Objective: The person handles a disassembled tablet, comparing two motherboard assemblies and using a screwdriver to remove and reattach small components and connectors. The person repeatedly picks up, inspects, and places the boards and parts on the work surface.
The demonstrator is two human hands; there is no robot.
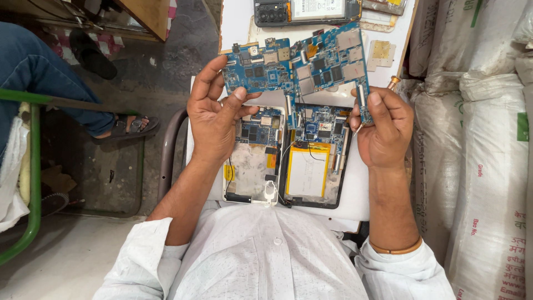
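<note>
While I look down past my white shirt, my left hand [214,114] holds a blue circuit board [261,69] up over the tabletop [236,22], thumb tip pressed on its lower edge and the other fingers curled behind it. My right hand [383,130] grips a second blue circuit board [332,62] by its lower right corner, thumb on the front, and a thin tool with a copper-coloured handle [392,83] is tucked in the same hand. Both hands are closed around what they hold.

Each board is blue, roughly rectangular, and crowded with small black chips, silvery metal shields and tiny gold contacts. Their inner edges touch or overlap in the middle, so they sit side by side like an open book. The left board lies fairly level, while the right one is tilted, its far corner raised toward the top of the view.

Below the boards, two opened tablets lie side by side on the tabletop. The white-framed tablet [252,166] on the left shows a bare grey cavity with a blue board at its top. The black-framed tablet [311,166] on the right holds a flat silver battery with yellow edging, and thin black wires run across it. Farther up the tabletop lies another opened device [305,11], and white sacks [477,139] are stacked along my right.
</note>
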